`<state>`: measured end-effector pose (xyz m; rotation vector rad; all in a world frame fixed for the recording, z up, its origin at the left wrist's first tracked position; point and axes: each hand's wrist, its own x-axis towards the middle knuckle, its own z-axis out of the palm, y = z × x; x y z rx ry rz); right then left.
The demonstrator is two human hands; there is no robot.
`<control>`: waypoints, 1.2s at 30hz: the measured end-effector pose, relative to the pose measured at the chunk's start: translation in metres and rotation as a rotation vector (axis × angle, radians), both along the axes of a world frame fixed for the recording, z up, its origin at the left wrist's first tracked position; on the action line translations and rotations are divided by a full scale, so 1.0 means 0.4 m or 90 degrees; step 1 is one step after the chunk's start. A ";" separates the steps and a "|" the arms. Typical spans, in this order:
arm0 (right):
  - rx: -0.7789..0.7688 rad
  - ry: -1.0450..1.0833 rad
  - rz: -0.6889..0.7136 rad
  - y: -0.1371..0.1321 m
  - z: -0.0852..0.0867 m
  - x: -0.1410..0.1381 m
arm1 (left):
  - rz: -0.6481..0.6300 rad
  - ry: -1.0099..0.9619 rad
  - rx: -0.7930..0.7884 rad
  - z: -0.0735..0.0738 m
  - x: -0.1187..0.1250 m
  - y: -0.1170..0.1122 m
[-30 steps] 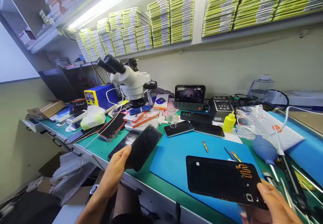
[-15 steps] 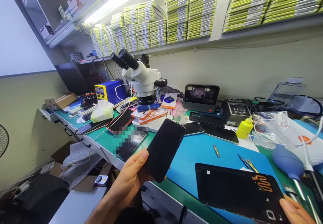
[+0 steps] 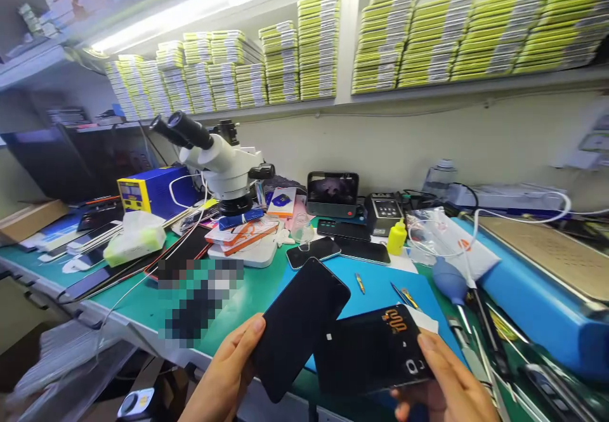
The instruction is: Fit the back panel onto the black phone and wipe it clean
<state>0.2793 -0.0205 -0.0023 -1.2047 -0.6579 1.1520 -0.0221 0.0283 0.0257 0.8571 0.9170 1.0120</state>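
Observation:
My left hand (image 3: 231, 365) is closed around the lower left edge of a black phone (image 3: 299, 327), its dark glassy face toward me and tilted. To the right, my right hand (image 3: 450, 374) grips one end of a black phone screen (image 3: 366, 358), thumb on top and fingers below. The screen's back faces up and shows an orange flex cable and a small white square. In view the two pieces overlap at their near edges; whether they touch I cannot tell. Both are held above the front of a blue mat (image 3: 380, 282).
A microscope (image 3: 228, 168) stands at the back left. Several phones, including one phone (image 3: 311, 252), lie behind the mat. Tweezers (image 3: 409, 296), a yellow bottle (image 3: 396, 238) and a blue air blower (image 3: 450, 280) are to the right. Green boxes (image 3: 318, 44) fill the shelf above.
The view has turned right. My right hand has brought the phone screen leftward, close to the phone in my left hand. Both hands keep their hold.

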 end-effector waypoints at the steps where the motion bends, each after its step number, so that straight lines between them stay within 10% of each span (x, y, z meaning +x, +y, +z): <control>1: 0.007 0.004 0.015 -0.004 -0.002 -0.002 | -0.014 0.014 0.011 -0.005 0.003 0.002; 12: 0.094 0.051 0.071 -0.039 0.055 -0.055 | -0.234 0.252 0.196 0.017 0.020 0.028; 21: 0.105 0.063 0.100 -0.043 0.073 -0.054 | -0.188 0.336 0.193 0.053 0.054 0.016; 36: 0.096 0.027 0.122 -0.015 0.021 -0.027 | -0.143 0.308 0.186 -0.022 0.069 0.061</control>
